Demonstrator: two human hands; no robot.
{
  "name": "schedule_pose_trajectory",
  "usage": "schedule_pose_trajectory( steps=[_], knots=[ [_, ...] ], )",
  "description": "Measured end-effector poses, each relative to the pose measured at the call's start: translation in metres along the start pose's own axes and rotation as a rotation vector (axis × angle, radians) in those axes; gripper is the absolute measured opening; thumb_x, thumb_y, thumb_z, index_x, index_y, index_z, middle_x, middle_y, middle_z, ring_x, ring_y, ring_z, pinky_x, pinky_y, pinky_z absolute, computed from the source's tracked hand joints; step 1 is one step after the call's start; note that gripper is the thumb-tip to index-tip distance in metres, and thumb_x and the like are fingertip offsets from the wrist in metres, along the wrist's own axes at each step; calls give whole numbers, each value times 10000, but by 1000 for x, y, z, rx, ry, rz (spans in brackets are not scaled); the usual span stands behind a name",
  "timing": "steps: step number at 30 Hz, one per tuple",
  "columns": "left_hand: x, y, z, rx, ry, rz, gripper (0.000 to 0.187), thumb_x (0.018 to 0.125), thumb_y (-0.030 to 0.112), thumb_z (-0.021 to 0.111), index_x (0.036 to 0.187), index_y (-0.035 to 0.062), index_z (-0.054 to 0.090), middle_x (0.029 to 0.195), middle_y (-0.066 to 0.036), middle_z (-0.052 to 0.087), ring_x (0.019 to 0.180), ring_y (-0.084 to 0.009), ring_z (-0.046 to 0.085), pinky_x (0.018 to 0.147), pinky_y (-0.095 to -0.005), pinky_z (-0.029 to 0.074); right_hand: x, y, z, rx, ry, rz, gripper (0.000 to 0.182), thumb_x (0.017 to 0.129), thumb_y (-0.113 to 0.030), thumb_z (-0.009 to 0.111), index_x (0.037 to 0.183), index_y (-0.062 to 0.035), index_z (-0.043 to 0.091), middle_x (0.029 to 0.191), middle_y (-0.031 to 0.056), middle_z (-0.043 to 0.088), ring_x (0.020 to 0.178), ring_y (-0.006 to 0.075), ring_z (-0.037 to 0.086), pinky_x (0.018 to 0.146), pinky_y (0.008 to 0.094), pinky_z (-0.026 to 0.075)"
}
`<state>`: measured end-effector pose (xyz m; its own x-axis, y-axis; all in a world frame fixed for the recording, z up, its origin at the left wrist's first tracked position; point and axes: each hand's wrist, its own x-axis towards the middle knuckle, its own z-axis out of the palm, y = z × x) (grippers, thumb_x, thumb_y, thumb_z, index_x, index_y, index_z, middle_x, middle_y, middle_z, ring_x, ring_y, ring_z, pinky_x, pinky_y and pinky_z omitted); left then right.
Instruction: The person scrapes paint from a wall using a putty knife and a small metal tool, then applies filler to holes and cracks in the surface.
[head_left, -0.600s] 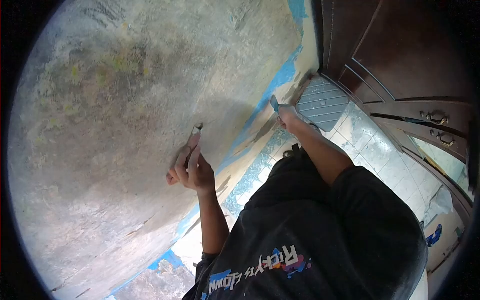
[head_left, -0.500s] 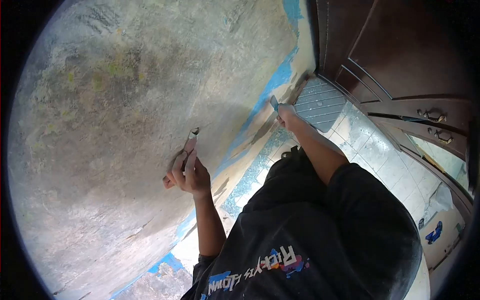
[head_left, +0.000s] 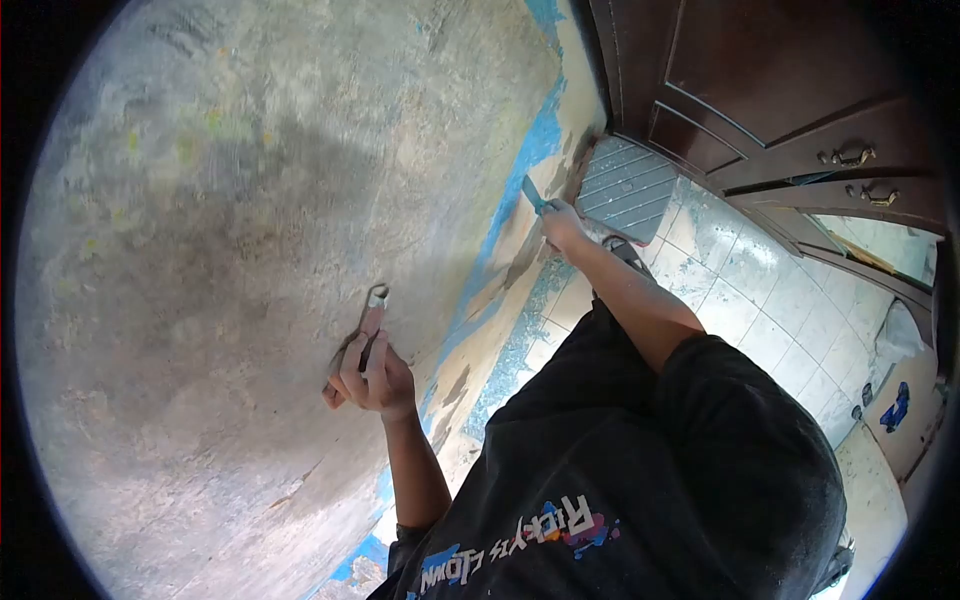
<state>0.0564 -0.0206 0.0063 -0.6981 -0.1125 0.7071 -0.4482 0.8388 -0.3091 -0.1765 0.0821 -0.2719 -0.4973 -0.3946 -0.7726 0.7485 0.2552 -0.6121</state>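
My left hand (head_left: 375,378) is wrapped round a pinkish-handled tool (head_left: 372,315), its small metal tip close to the grey, patchy wall (head_left: 250,330). I cannot make out whether the tip touches. My right hand (head_left: 563,225) grips a scraper (head_left: 533,195) with a greenish-blue handle. Its flat blade lies at the strip of blue paint (head_left: 540,140) low on the wall, beside a pale, partly bared band (head_left: 520,225). Further up and to the left, the wall has yellow-green spots.
Dark brown cabinet doors (head_left: 800,70) with metal handles stand at the right. A grey ribbed mat (head_left: 628,190) lies in the corner. White floor tiles (head_left: 730,300) carry blue-green flecks. A plastic bag (head_left: 900,330) is at the far right.
The view has shifted, so cabinet and mat sit further left. The left tool appears slightly lower, and the scraper blade sits slightly higher along the blue strip. A shoe shows beside the mat.
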Motion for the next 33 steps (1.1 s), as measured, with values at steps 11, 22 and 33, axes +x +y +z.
schedule_pose_trajectory(
  steps=[11,22,33],
  knots=[
    [-9,-12,15,48,84,129,301,792,23,828,850,298,723,1019,78,674,925,-165,643,880,-399,311,16,22,7,-200,60,-220,311,979,-229,533,1148,-17,687,976,233,718,903,365,704,779,450,530],
    [-4,-13,15,162,77,289,179,886,80,788,906,238,707,980,37,693,901,-143,631,815,-360,351,2,20,21,-313,212,-332,296,984,-248,506,1068,-5,653,959,292,698,939,480,678,837,545,524],
    [-12,-20,14,206,56,355,177,852,68,824,943,142,692,1008,-68,678,894,-188,625,807,-395,377,24,27,15,-312,245,-279,220,1003,-217,542,1077,-32,635,890,299,679,891,506,663,758,542,513]
  ],
)
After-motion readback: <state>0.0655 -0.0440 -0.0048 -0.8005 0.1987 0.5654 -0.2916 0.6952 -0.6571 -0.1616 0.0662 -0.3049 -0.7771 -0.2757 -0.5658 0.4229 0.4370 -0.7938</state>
